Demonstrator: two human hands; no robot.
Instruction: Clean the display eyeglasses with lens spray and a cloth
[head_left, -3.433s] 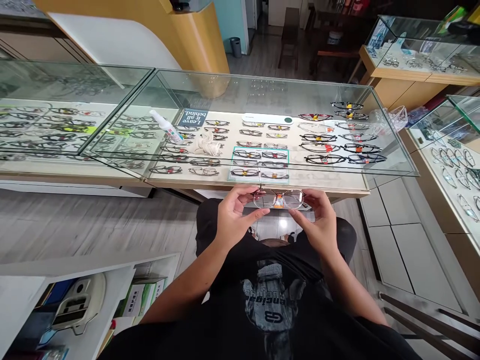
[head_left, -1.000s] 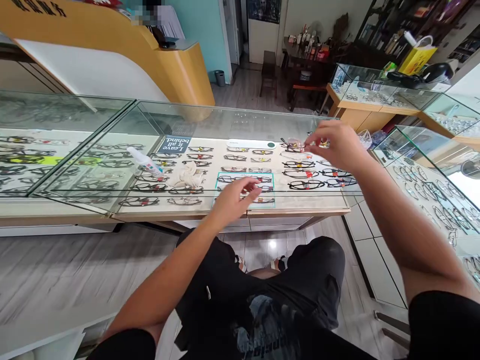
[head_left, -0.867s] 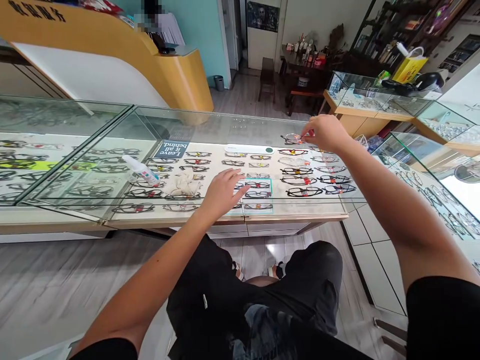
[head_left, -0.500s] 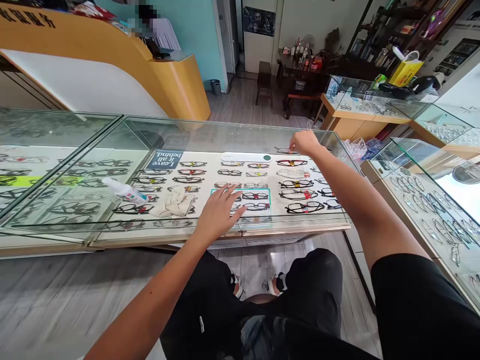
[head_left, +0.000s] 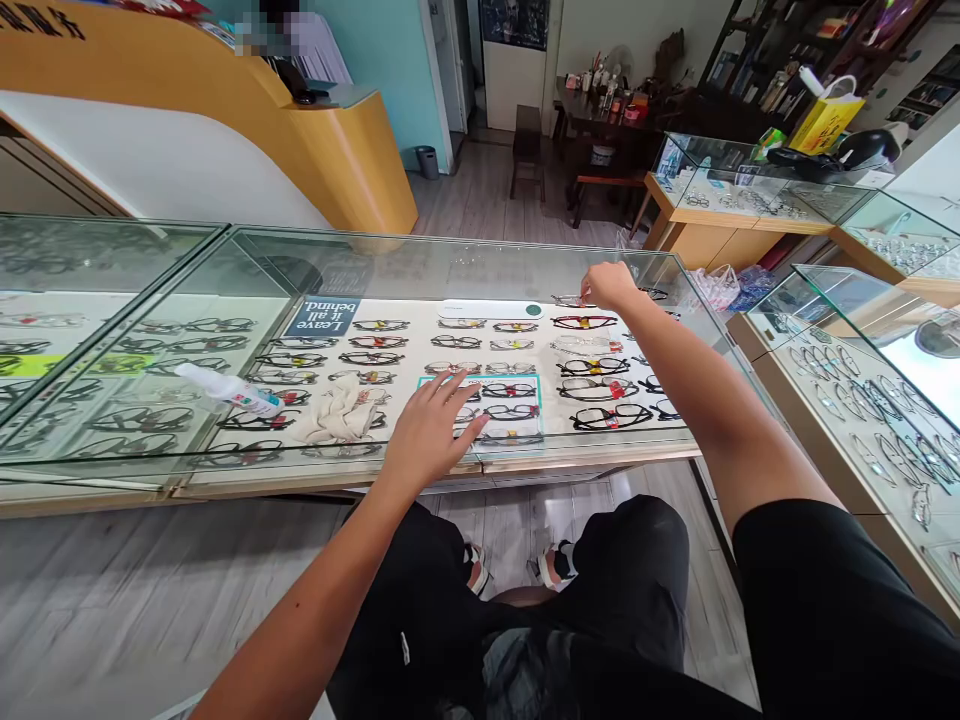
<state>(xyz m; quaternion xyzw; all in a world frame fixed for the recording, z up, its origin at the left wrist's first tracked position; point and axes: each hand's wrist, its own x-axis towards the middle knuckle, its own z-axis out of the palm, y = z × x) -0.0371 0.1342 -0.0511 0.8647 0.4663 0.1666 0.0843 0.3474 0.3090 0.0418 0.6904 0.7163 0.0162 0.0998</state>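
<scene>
My left hand [head_left: 433,425] lies palm down on the glass top of the display case [head_left: 405,262], its fingers spread. At the far right part of the case, my right hand [head_left: 609,286] has its fingers pinched together at a pair of glasses [head_left: 566,300] in the back row; whether it grips them is too small to tell. Red-framed glasses [head_left: 583,322] sit just in front of it. Several rows of glasses fill the case. On the glass to the left are a white bottle [head_left: 229,388] lying on its side and a crumpled cream cloth [head_left: 337,412].
More glass cases [head_left: 862,400] with glasses stand at the right. An orange counter [head_left: 360,160] is behind on the left, near a person in a striped top [head_left: 319,48]. A yellow bag [head_left: 825,122] stands on the back right case.
The view has shifted slightly. Both hands keep almost the same place and pose over the case.
</scene>
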